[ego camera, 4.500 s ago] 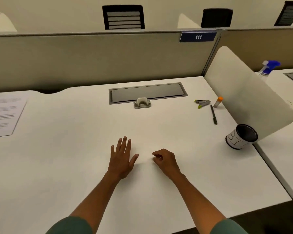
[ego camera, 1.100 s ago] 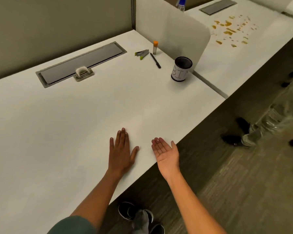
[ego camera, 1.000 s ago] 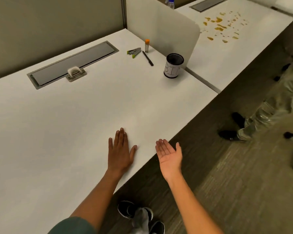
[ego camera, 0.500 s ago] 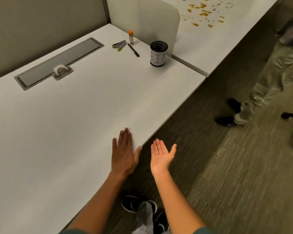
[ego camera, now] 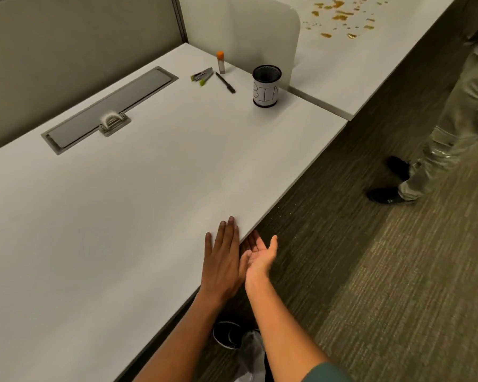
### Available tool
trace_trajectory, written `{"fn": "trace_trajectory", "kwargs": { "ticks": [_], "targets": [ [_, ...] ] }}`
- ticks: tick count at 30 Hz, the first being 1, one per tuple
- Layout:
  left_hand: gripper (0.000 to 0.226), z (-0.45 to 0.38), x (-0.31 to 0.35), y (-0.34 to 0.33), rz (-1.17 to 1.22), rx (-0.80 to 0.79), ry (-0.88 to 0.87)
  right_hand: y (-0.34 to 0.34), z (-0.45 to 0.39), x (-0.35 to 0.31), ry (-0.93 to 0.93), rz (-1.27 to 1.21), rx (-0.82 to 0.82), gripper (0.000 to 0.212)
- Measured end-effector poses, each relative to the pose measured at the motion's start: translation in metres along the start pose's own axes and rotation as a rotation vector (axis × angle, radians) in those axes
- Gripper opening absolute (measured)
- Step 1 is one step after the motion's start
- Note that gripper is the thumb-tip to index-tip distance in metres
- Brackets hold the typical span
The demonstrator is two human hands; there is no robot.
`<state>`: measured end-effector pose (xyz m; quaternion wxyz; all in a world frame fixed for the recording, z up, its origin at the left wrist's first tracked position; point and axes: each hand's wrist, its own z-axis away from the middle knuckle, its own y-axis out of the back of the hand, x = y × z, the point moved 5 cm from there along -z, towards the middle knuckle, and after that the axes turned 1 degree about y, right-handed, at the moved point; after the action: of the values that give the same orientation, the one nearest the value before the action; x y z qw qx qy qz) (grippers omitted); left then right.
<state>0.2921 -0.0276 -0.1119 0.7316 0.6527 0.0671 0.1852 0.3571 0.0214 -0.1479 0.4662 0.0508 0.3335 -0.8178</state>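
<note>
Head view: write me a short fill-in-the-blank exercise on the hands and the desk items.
The left hand lies ____ on the white desk, fingers at its edge.
The right hand is held just off that edge, palm turned ____.
The label on the black mesh cup reads ____.
The glue stick has an ____ cap.
Missing: flat; up; BIN; orange.

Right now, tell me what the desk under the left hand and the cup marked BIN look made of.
Desk: likely laminated board, matte white, with a thin darker edge. Cup: seemingly black metal mesh, fine grid at the rim, wrapped in hand-lettered white paper.
</note>
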Motion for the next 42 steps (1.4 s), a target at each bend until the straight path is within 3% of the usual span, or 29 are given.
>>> {"fn": "trace_trajectory", "kwargs": {
  "ticks": [11,16,19,23,27,33,42],
  "targets": [
    [0.045,0.003,0.004,0.011,0.096,0.075,-0.184,-0.002,0.002,-0.002,-0.021,0.145,0.021,0.055],
    [0.027,0.0,0.002,0.017,0.234,0.173,-0.198,-0.003,-0.001,-0.001,-0.071,-0.056,-0.012,0.052],
    [0.015,-0.003,-0.014,0.028,0.379,0.265,-0.086,0.0,-0.006,-0.005,-0.046,-0.117,0.013,0.052],
    [0.043,-0.006,-0.07,0.033,0.428,0.333,0.185,0.003,-0.011,-0.015,-0.01,-0.152,0.033,0.053],
    [0.076,-0.004,-0.144,0.036,0.285,0.251,0.395,0.002,-0.02,-0.018,-0.027,-0.149,0.023,0.053],
    [0.085,0.0,-0.234,0.046,0.175,0.214,0.646,-0.003,-0.032,-0.015,-0.058,-0.122,0.007,0.049],
    [0.097,-0.054,-0.27,0.052,0.088,0.177,0.605,-0.009,-0.059,-0.019,-0.047,-0.066,0.062,0.037]
  ]
}}
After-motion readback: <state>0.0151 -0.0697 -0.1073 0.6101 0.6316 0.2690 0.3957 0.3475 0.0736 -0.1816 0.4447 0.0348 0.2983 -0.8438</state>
